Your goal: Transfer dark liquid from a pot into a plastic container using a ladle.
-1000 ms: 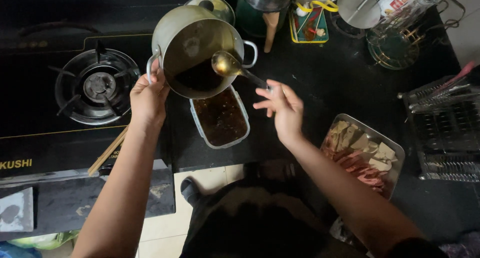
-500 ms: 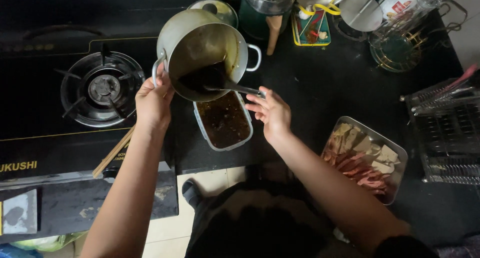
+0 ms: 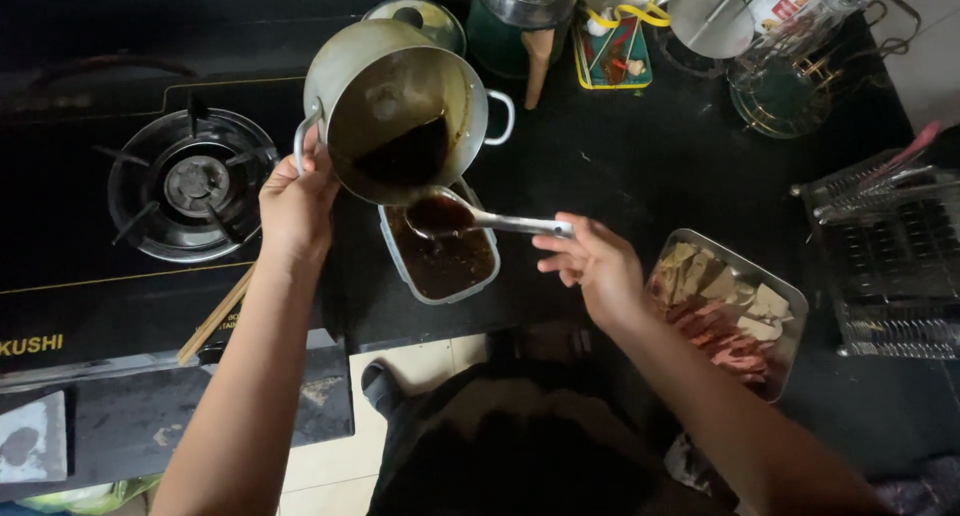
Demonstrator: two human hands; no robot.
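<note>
My left hand (image 3: 295,206) grips the handle of a steel pot (image 3: 400,101), tilted toward me with dark sauce pooled at its lower side. My right hand (image 3: 590,261) holds a metal ladle (image 3: 470,219) by its handle. The ladle's bowl is full of dark sauce and hovers just under the pot's rim, over a rectangular container (image 3: 440,261) partly filled with the same dark sauce. The container sits on the black counter (image 3: 600,156) directly below the pot.
A gas burner (image 3: 190,186) lies left of the pot, with wooden chopsticks (image 3: 215,316) at the stove's front edge. A metal tray of sliced meat (image 3: 725,311) sits to the right. A wire rack (image 3: 885,251) stands far right. Jars and lids crowd the back.
The ladle dipped into the pot's sauce and has come out full, now over the container. The pot is tilted further toward me.
</note>
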